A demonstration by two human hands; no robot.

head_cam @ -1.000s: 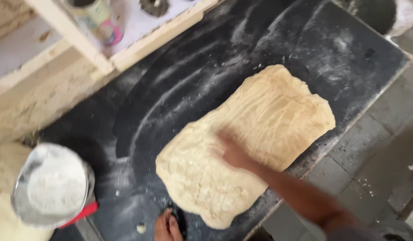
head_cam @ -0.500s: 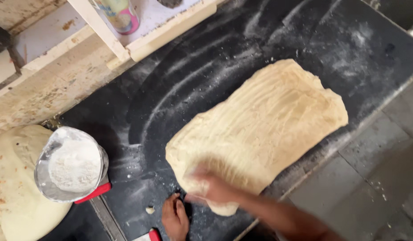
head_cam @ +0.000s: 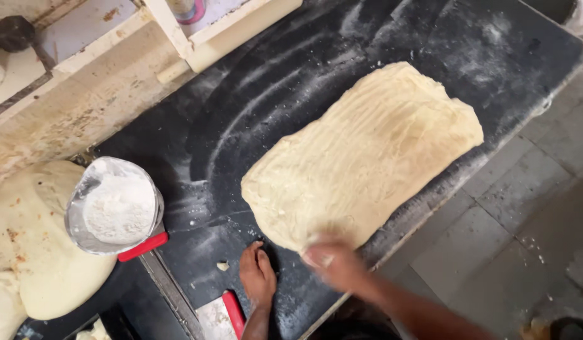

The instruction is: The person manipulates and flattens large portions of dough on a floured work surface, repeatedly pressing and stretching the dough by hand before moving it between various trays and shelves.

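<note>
I have the right hand (head_cam: 332, 264) at the near corner of the wide, flattened sheet of pale dough (head_cam: 367, 154); it is blurred, so I cannot tell how far its fingers are spread or whether they pinch the edge, only that they lie on or against the dough's lower rim. My left hand (head_cam: 258, 274) rests flat on the black, flour-dusted tabletop (head_cam: 241, 94), its fingers (head_cam: 253, 252) together and extended, holding nothing, just beside that same corner of the dough. I judge the step in hand to be the spreading or pressing out of the sheet, worked from its nearest end; the sheet already runs long, away from the fingers towards the far right edge of the tabletop. The next move, as I read it, calls for an even, light touch along that thin rim so it does not tear or stick. To the left of the left fingers stands a round metal bowl of white flour (head_cam: 115, 204) on a red-edged tool (head_cam: 143, 247), and beyond it a large mound of unworked pale dough (head_cam: 39, 252). A scraper with a red handle (head_cam: 225, 315) lies just behind the left wrist. Past the dough, a cream-painted wooden frame (head_cam: 178, 38) borders the tabletop; to the right, grey floor tiles (head_cam: 524, 220) show below.
</note>
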